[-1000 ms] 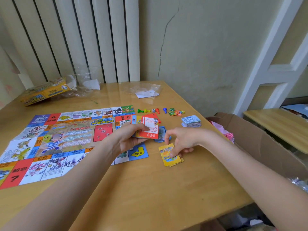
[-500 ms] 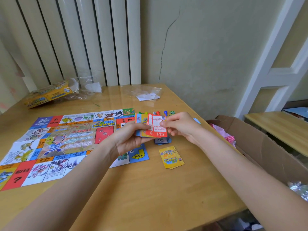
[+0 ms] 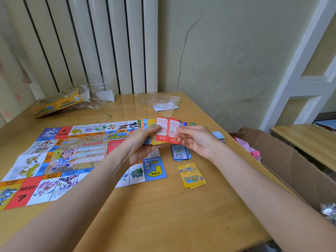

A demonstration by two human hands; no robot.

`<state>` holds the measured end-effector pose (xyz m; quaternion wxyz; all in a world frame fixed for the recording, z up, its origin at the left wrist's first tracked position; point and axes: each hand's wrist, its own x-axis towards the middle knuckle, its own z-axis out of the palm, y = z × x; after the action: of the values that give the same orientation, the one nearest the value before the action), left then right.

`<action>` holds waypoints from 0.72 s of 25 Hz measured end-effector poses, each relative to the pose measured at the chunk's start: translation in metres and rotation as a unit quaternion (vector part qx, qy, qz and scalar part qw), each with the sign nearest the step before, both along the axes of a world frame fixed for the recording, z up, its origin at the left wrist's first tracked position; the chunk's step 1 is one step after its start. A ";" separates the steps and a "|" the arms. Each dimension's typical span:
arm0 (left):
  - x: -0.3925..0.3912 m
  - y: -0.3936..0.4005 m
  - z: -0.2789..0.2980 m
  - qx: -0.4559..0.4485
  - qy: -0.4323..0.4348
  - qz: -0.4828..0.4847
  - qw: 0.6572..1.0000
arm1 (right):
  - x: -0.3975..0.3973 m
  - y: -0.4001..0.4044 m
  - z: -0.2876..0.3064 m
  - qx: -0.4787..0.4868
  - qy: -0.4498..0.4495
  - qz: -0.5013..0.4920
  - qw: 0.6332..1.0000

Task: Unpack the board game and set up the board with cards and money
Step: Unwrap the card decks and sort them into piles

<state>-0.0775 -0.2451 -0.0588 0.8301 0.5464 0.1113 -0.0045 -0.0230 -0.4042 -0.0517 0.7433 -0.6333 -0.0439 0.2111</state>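
The colourful game board [image 3: 76, 157] lies flat on the left half of the wooden table [image 3: 163, 215]. Above its right edge my left hand [image 3: 140, 146] holds a fanned stack of cards [image 3: 153, 130]. My right hand [image 3: 196, 140] pinches a red-bordered card [image 3: 173, 129] at the right end of that fan. On the table right of the board lie a small blue card pile [image 3: 181, 152] and a yellow card pile [image 3: 192, 175]. Paper money [image 3: 218, 135] shows behind my right hand, partly hidden. Small coloured pawns [image 3: 189, 124] peek out above the cards.
The yellow game box [image 3: 56, 102] and crumpled clear wrap [image 3: 99, 93] lie at the table's far left. A clear bag with white paper [image 3: 163, 104] lies at the far middle. An open cardboard box [image 3: 291, 166] stands against the table's right edge.
My right hand left the yellow pile, rose to the fan in my left hand, and now pinches a red card at its right end. The view moved slightly closer.
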 end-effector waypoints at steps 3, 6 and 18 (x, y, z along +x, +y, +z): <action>0.006 0.006 0.000 0.057 -0.005 0.025 0.998 | 0.004 0.002 0.001 -0.053 -0.023 0.029 0.998; 0.013 0.006 0.001 0.084 0.003 0.042 0.996 | 0.007 0.010 0.001 0.005 -0.002 0.017 1.000; 0.037 0.022 0.000 0.013 0.077 0.112 0.991 | 0.050 0.015 0.004 -0.188 -0.135 -0.037 0.972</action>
<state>-0.0407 -0.2227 -0.0591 0.8073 0.5391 0.2352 0.0482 0.0274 -0.3892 -0.0473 0.6057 -0.7853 -0.0799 0.1002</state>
